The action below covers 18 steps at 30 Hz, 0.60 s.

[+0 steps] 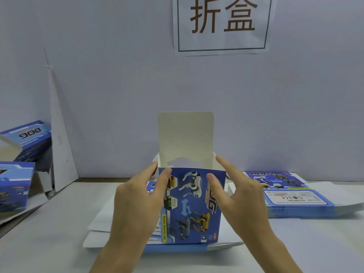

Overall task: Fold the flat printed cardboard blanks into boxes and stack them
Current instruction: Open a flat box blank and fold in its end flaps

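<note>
Box: the box (194, 205) stood upright at the middle of the table (49, 233), on a pile of flat blanks (98, 241); its blue printed front, with toy dogs on it, faced the camera.
Lid: the lid (186, 134) stood straight up from the back wall, white inside showing, and the top of the box was open.
Left hand: the left hand (137, 198) pinched the box's left front corner, thumb on the printed front and fingers on the left wall.
Right hand: the right hand (242, 198) pinched the right front corner, thumb on the front, forefinger stretched up along the right rim, and the other fingers behind the right wall.
Second pile: more flat blanks (295, 194) lay to the right, near the wall, printed side up.
Done boxes: two folded boxes (25, 138) sat at the left edge, one behind the other, only partly in view.
Sign: a white sign (222, 24) with two large characters hung on the wall above.
</note>
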Motion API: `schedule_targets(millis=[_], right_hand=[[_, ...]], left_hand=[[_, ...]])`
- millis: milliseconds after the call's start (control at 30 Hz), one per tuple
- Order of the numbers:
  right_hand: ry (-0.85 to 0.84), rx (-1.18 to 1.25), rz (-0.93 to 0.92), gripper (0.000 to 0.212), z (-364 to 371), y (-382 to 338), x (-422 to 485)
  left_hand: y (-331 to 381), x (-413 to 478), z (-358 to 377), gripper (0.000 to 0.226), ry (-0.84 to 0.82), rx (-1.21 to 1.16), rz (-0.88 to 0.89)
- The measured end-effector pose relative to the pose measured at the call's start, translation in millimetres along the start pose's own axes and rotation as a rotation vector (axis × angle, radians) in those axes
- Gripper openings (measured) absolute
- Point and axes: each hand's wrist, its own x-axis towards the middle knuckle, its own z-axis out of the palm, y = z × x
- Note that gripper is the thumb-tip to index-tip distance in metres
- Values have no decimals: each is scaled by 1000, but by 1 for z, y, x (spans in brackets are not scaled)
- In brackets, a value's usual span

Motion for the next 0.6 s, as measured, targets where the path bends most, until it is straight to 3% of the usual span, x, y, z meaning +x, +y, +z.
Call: schedule_targets(millis=[100,233,333,400,467,600], right_hand=[[-28,157,99,56,0,1,1],[22,309,154,43,8,-1,-6],[22,379,165,45,12,-3,-7],[-5,425,171,45,10,-2,-6],[-29,384,137,40,6,0,-2],[-117,407,71,27,-6,7,6]], left_hand=[[-12,5,-1,51,-23,-113,-51],[-22,6,7,34,-29,-236,-104],[-20,1,17,33,-70,-353,-133],[-17,-4,23,51,-132,-437,-171],[-16,-6,26,85,-159,-428,-184],[-28,3,23,107,-187,-504,-206]])
